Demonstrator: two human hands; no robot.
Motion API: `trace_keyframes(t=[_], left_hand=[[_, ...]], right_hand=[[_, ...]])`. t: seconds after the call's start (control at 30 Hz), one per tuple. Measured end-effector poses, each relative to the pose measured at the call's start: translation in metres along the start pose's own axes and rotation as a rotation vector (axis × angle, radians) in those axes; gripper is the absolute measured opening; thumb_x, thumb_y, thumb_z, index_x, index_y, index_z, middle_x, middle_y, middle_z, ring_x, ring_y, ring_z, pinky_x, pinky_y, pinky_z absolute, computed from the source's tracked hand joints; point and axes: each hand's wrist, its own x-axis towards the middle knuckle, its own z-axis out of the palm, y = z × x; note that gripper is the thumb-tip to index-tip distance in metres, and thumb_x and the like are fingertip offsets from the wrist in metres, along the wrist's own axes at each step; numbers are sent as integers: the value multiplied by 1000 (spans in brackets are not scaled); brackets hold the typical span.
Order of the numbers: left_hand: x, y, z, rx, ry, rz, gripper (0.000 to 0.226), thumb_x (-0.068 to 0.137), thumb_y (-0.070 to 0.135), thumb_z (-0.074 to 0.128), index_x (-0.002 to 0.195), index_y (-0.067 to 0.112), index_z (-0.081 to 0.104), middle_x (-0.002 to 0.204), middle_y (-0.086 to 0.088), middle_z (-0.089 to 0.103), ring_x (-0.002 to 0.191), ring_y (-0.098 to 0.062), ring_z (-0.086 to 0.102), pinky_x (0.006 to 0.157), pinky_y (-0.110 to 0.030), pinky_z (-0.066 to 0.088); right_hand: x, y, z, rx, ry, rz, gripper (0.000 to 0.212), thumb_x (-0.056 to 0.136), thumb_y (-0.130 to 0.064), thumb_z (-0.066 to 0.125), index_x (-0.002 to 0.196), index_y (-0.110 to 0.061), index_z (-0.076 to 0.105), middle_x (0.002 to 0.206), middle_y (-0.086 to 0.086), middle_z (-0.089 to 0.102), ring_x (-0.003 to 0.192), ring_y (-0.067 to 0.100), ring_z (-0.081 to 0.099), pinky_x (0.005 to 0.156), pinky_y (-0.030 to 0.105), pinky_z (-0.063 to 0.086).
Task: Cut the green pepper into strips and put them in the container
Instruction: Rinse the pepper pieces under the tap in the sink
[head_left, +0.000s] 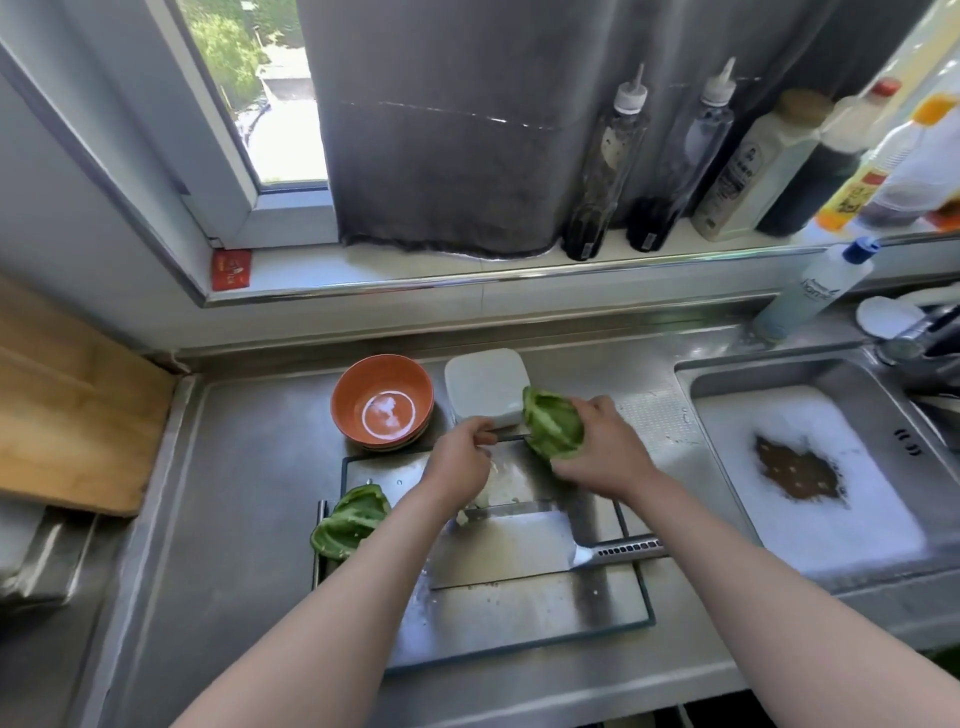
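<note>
Green pepper half (551, 423) is being gripped by the right hand (605, 452) over the cutting board (519, 613), while the left hand (460, 462) is curling beside it, its hold unclear.

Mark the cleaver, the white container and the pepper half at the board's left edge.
cleaver (504, 551), head view, flat of the blade.
white container (483, 387), head view, middle of its top.
pepper half (350, 519), head view, middle of its green surface.

bowl (382, 404) left of container (485, 385)
</note>
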Motion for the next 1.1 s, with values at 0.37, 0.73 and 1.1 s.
trace_keyframes(t=[0.37, 0.73, 1.1], left_hand=[[16, 25, 45, 261, -148, 161, 40, 91, -1, 44, 114, 14, 72, 107, -5, 72, 99, -24, 64, 78, -23, 43], [-3, 9, 13, 82, -55, 15, 48, 93, 7, 46, 133, 32, 57, 120, 1, 67, 94, -25, 67, 77, -30, 53], [-38, -33, -73, 259, 106, -20, 40, 94, 1, 46, 124, 19, 66, 123, 0, 66, 114, -18, 59, 90, -22, 39]], right_hand=[[13, 22, -19, -11, -134, -23, 75, 60, -57, 62, 131, -34, 60, 108, 1, 53, 103, 28, 58, 97, 33, 44], [11, 4, 8, -449, -220, -247, 64, 82, -53, 62, 139, -25, 51, 131, 6, 55, 123, 29, 41, 102, 40, 31], [-10, -100, 45, -150, -264, -276, 40, 88, -27, 62, 127, -27, 65, 120, -1, 65, 114, 22, 59, 96, 35, 49]])
